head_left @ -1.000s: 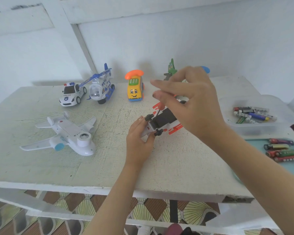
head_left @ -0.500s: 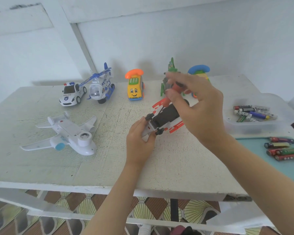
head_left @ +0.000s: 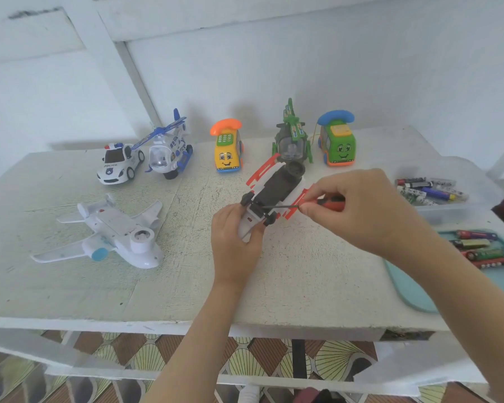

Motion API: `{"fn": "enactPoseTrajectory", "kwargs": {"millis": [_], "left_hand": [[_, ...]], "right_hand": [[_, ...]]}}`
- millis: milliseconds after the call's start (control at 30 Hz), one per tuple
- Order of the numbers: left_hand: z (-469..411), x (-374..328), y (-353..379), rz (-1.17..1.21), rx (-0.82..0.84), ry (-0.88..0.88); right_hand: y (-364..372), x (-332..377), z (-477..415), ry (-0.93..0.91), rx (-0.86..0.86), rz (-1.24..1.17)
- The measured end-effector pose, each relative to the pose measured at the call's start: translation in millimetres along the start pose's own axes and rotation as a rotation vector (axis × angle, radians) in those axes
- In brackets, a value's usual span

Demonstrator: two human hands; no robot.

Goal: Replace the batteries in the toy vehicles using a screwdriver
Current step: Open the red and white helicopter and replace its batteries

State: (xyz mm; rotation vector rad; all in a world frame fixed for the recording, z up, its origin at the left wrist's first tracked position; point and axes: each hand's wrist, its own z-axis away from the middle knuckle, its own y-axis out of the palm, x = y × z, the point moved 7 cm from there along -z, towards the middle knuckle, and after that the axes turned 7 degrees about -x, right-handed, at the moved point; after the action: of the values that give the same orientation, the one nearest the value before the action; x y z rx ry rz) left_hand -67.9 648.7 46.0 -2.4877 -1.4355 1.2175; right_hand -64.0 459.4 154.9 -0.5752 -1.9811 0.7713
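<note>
White and rough, the tabletop (head_left: 303,280) carries everything. Nearest, the left hand (head_left: 235,238) grips the near end of an upturned red-and-white toy plane (head_left: 277,184) lying mid-table. The right hand (head_left: 364,212) pinches a red-handled screwdriver (head_left: 330,202), its shaft reaching onto the toy's dark underside. Batteries (head_left: 477,245) lie on a teal tray (head_left: 413,286) at the right, and a white toy airplane (head_left: 111,231) lies at the left. Farther right, a clear tub (head_left: 448,210) holds a battery pile (head_left: 425,190). At the back stand a police car (head_left: 118,162), police helicopter (head_left: 169,155), yellow phone car (head_left: 227,149), green helicopter (head_left: 293,141) and green phone car (head_left: 338,141).

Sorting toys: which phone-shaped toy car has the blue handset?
The green phone-shaped toy car at the row's right end; the yellow phone-shaped toy car wears an orange handset.
</note>
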Motion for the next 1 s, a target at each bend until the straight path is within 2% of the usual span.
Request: {"fn": "enactPoseTrajectory", "kwargs": {"millis": [133,400,633,800,1000], "left_hand": [[-2,-1,-3,0.031,-0.021,-0.038],[-3,-1,-4,0.032,-0.039,-0.055],[-2,4,-3,0.016,-0.041,-0.090],[-1,3,-4,0.025,-0.043,-0.073],[0,-8,-7,0.041,-0.038,-0.013]], "right_hand": [[6,-9,8,0.060,-0.006,-0.034],[33,-11,26,0.048,-0.040,-0.137],[46,-1,56,-0.142,-0.248,0.021],[29,-9,49,-0.094,-0.414,-0.045],[9,-35,29,0.029,-0.476,-0.054]]}}
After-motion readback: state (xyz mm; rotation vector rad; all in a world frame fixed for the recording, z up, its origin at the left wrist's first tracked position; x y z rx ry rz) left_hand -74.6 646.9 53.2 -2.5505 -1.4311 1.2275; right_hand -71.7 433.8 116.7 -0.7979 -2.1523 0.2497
